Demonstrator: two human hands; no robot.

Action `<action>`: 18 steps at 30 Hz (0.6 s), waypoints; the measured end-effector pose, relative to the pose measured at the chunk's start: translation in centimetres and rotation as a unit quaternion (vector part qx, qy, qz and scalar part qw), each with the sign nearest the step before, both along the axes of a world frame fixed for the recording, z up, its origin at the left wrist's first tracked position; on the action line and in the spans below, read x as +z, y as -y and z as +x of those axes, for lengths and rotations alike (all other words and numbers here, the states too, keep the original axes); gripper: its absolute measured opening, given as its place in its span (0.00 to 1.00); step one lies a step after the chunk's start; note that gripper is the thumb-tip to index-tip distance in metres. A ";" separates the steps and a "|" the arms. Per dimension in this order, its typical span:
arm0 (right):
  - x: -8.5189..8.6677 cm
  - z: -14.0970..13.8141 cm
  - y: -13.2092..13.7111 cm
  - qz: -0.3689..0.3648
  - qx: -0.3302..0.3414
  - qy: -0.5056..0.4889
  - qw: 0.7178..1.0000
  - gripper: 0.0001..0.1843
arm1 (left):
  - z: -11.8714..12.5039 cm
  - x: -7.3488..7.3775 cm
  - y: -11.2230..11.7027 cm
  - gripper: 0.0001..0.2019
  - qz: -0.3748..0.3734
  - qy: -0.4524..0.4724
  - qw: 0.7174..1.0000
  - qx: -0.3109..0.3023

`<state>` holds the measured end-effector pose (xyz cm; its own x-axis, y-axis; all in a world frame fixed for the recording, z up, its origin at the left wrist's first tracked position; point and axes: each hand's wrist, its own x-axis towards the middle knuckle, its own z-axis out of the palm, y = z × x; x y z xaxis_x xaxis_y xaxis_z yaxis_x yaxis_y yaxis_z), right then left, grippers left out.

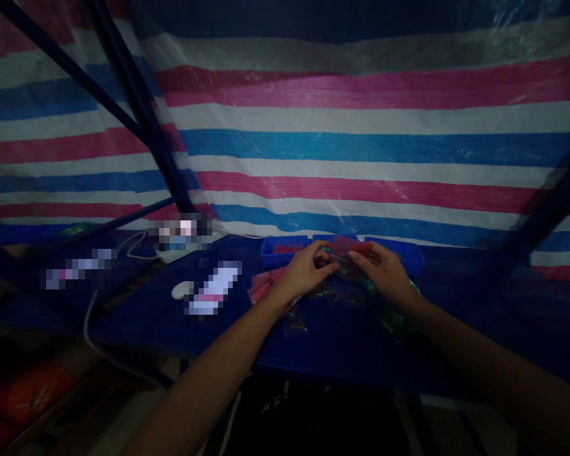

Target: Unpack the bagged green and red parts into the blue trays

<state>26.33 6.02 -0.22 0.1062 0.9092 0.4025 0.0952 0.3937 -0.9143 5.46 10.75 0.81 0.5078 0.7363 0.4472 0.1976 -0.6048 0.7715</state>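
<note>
Packet, barely discernible, between left hand and right hand

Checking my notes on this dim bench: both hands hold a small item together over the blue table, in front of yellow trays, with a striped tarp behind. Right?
Not quite: the head view shows the trays are blue, not yellow. The rest stands: left hand and right hand hold a small item together over the blue table, striped tarp behind.
</note>
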 end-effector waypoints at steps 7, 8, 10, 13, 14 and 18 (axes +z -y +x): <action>-0.1 0.1 -0.2 -0.015 -0.009 -0.052 0.999 0.17 | 0.6 -0.2 -0.6 0.22 -0.114 0.140 0.980 -0.080; -0.1 0.1 -0.2 -0.016 -0.010 -0.053 0.998 0.17 | 0.6 -0.2 -0.6 0.22 -0.119 0.143 0.979 -0.083; -0.2 0.1 -0.2 -0.015 -0.013 -0.053 0.998 0.17 | 0.6 -0.3 -0.5 0.23 -0.121 0.149 0.978 -0.075; -0.2 0.1 -0.2 -0.011 -0.014 -0.053 0.998 0.17 | 0.7 -0.4 -0.3 0.25 -0.115 0.145 0.981 -0.054; -0.2 0.0 -0.2 -0.012 -0.014 -0.051 0.999 0.17 | 0.7 -0.5 -0.2 0.26 -0.115 0.142 0.982 -0.055; -0.1 0.0 -0.1 -0.014 -0.004 -0.049 0.999 0.17 | 0.9 -0.4 0.1 0.26 -0.105 0.126 0.983 -0.079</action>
<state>26.30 6.09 -0.33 0.1515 0.9190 0.3641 0.0082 0.3672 -0.9301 6.39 10.61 0.38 0.5155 0.7470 0.4198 -0.0985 -0.4351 0.8950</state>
